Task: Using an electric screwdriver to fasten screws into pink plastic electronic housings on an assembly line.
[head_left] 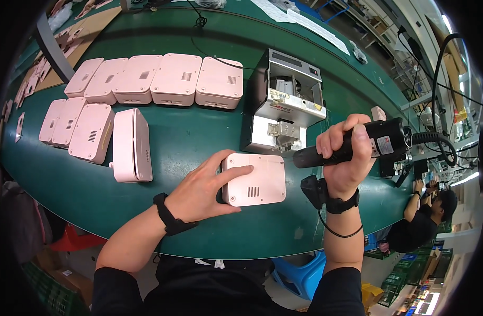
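Observation:
A pale pink plastic box [262, 181] with screw holes at its corners and a slotted vent lies flat on the green table. My left hand [202, 184] grips it from the left, index finger on its top face, thumb by the near edge. In my right hand [352, 145] is a black electric screwdriver [375, 141], held level above the table, its cable leaving to the right. The screwdriver's blunt dark end points left, just right of the box and apart from it. Beyond the box stands a grey-and-white screw feeder [286, 100] with an open top.
Two rows of similar pink boxes [173, 79] sit at the back left. Another box [132, 145] stands on its side nearer my left hand. Cardboard [86, 39] lies far left. A blue stool [302, 276] is below the table edge. A co-worker [423, 216] sits at right.

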`<action>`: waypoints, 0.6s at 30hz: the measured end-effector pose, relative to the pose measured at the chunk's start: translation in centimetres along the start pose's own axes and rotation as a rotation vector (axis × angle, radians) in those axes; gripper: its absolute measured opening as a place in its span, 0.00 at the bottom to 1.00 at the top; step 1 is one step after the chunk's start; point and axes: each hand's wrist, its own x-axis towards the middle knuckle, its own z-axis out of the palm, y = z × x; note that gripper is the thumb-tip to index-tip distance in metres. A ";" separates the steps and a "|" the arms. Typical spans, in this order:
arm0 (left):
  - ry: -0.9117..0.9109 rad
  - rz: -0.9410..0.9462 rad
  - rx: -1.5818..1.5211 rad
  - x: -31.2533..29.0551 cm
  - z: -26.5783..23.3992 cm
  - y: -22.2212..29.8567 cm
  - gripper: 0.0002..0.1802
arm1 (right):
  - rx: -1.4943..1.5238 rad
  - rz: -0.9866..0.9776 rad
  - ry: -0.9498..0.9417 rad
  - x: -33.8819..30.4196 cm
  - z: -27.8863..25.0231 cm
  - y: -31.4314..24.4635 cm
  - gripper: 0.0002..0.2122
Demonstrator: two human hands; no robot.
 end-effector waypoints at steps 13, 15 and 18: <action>-0.020 -0.001 -0.010 0.0 -0.3 -0.3 0.39 | 0.064 -0.070 -0.060 1.4 2.0 -2.7 0.10; -0.013 0.008 -0.012 -0.2 -0.3 -0.4 0.39 | 0.036 -0.134 0.014 2.2 2.7 -2.9 0.10; 0.001 0.032 -0.020 -0.1 -0.3 -0.3 0.40 | 0.003 -0.081 0.022 3.0 2.7 -1.9 0.11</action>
